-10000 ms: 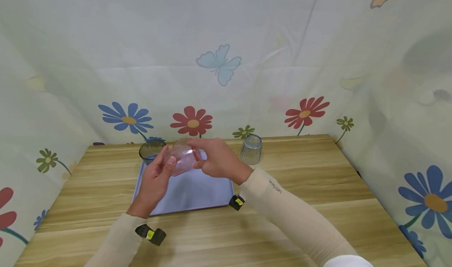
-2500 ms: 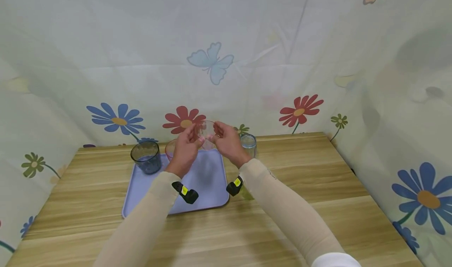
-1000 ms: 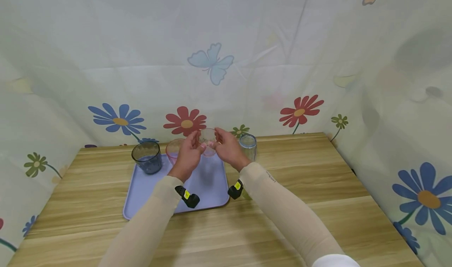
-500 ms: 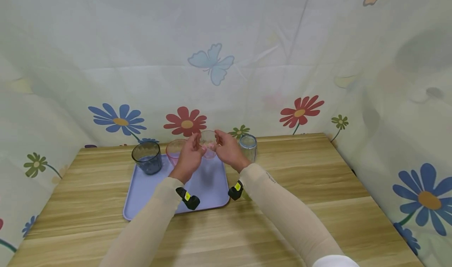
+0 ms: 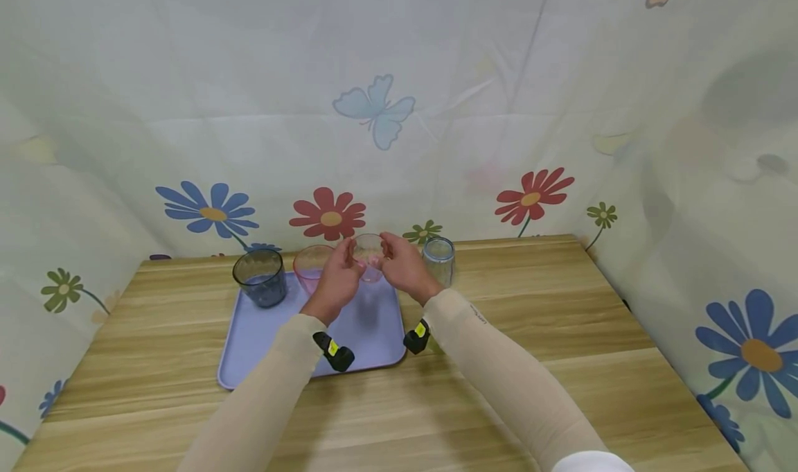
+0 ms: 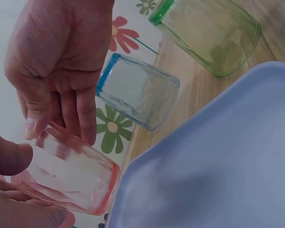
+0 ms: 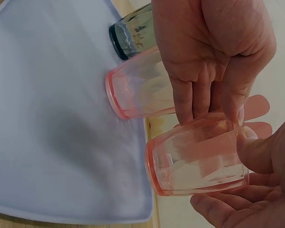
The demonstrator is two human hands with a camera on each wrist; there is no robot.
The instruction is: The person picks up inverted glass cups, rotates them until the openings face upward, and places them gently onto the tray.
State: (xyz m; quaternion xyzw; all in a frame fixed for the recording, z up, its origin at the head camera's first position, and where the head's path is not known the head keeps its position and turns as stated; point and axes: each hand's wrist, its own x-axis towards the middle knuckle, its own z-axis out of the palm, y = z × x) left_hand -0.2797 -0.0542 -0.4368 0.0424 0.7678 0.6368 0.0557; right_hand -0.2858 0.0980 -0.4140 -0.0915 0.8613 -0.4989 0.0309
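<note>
Both hands hold a pale pink drinking glass upright, rim up, above the back right of a lavender tray. My left hand grips its left side and my right hand its right side, thumbs towards me. In the right wrist view the thick base of the glass hangs apart from the tray. A second pink glass stands upright on the tray, just left of my left hand and partly hidden by it. Further left, a dark grey glass also stands upright on the tray.
Right of the tray, a clear blue glass stands upside down on the wooden table. A green glass, also upside down, is nearer and mostly hidden behind my right wrist in the head view. A flowered cloth hangs behind.
Ten seconds ago my hands held a tilted pink glass over the tray's back left; a pink glass now stands there. Over the last seconds, the glass in my hands has come down slightly.
</note>
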